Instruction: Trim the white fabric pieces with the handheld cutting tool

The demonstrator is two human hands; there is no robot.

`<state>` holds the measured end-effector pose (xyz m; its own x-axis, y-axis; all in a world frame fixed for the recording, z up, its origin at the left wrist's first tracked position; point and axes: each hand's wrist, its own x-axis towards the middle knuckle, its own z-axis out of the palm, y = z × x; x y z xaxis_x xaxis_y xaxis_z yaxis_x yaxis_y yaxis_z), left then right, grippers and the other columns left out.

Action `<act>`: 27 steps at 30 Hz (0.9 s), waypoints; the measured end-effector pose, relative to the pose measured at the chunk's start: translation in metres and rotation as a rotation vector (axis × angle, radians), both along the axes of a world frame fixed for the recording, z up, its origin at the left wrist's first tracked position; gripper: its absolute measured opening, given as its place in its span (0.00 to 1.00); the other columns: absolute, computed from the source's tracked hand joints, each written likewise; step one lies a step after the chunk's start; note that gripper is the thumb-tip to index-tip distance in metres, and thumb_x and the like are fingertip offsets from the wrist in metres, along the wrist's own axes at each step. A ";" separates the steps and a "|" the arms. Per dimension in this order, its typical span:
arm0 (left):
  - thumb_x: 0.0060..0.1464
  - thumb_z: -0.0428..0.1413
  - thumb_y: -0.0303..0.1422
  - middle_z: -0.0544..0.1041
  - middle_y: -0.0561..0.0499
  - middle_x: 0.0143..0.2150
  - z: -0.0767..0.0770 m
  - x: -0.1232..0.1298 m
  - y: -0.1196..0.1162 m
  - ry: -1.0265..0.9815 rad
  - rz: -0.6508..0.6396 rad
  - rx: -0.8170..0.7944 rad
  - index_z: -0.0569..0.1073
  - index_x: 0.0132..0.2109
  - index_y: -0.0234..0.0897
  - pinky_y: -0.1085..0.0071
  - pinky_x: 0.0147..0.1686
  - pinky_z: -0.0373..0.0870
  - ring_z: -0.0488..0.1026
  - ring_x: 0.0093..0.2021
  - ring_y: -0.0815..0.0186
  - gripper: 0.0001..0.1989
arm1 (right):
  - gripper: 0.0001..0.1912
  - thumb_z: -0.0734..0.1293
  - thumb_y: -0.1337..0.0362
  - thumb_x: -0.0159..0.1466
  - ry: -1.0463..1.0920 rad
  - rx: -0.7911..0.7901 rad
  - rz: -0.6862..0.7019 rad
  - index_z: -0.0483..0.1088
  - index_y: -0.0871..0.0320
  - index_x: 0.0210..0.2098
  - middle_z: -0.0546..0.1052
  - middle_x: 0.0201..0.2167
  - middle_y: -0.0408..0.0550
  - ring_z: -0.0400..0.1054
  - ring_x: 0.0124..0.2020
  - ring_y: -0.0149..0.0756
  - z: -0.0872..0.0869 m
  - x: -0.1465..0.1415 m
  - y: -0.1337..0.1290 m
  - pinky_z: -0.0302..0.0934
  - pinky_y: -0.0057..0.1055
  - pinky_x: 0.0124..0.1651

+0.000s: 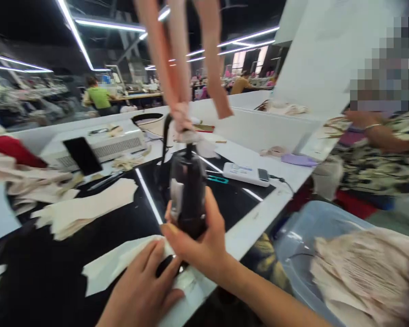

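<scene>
My right hand [204,245] is wrapped around the body of a black handheld electric tool [187,190], which stands upright on the table. Pink cloth strips [180,104] are knotted to the top of this tool, and a black cord loops beside it. The lower end of the tool is mostly hidden behind my hands, so its exact kind does not show. My left hand [143,286] lies with fingers stretched on a cream fabric piece [117,261], close to the tool's base. Farther left, a stack of cream fabric pieces [88,206] rests on the black tabletop [37,268].
A white box-shaped device [245,173] with a cable lies ahead, near a teal tool [217,180]. Back left are a phone [82,156] and a vented white unit [119,147]. To the right, a clear plastic tub [296,236] holds fabric; a seated person's arm [391,136] is beyond.
</scene>
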<state>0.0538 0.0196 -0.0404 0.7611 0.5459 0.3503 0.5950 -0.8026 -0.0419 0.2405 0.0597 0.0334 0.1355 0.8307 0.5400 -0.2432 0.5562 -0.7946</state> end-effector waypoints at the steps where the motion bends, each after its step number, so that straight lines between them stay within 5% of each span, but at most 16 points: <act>1: 0.75 0.65 0.52 0.84 0.38 0.61 -0.004 -0.002 -0.005 0.032 0.083 0.038 0.73 0.74 0.42 0.47 0.62 0.83 0.82 0.63 0.43 0.31 | 0.19 0.81 0.63 0.62 0.039 -0.009 0.032 0.71 0.46 0.45 0.76 0.29 0.35 0.68 0.23 0.31 -0.002 0.003 0.000 0.69 0.28 0.26; 4: 0.66 0.66 0.65 0.83 0.33 0.63 -0.016 0.003 -0.011 0.058 0.181 0.138 0.73 0.73 0.40 0.46 0.61 0.84 0.83 0.63 0.39 0.43 | 0.15 0.82 0.62 0.65 0.019 -0.018 0.001 0.73 0.49 0.43 0.78 0.31 0.37 0.71 0.24 0.31 -0.011 0.009 -0.002 0.72 0.28 0.27; 8: 0.61 0.68 0.68 0.81 0.29 0.65 -0.018 0.013 -0.015 0.041 0.211 0.184 0.72 0.73 0.40 0.49 0.62 0.84 0.83 0.63 0.41 0.48 | 0.15 0.83 0.57 0.67 0.014 -0.001 -0.042 0.78 0.49 0.46 0.83 0.34 0.40 0.77 0.26 0.33 -0.014 0.015 -0.004 0.78 0.28 0.32; 22: 0.54 0.71 0.69 0.81 0.30 0.62 -0.023 0.016 -0.014 -0.055 0.219 0.174 0.74 0.70 0.41 0.47 0.58 0.85 0.82 0.59 0.40 0.49 | 0.19 0.86 0.50 0.65 0.126 -0.029 0.034 0.77 0.48 0.45 0.82 0.34 0.39 0.76 0.27 0.34 -0.011 0.009 0.026 0.75 0.30 0.28; 27: 0.61 0.67 0.68 0.80 0.30 0.62 -0.020 0.018 -0.014 -0.080 0.210 0.161 0.74 0.70 0.42 0.47 0.60 0.85 0.82 0.60 0.40 0.44 | 0.19 0.86 0.51 0.66 0.136 -0.021 0.079 0.78 0.48 0.47 0.82 0.35 0.40 0.77 0.28 0.34 -0.012 0.008 0.025 0.76 0.30 0.28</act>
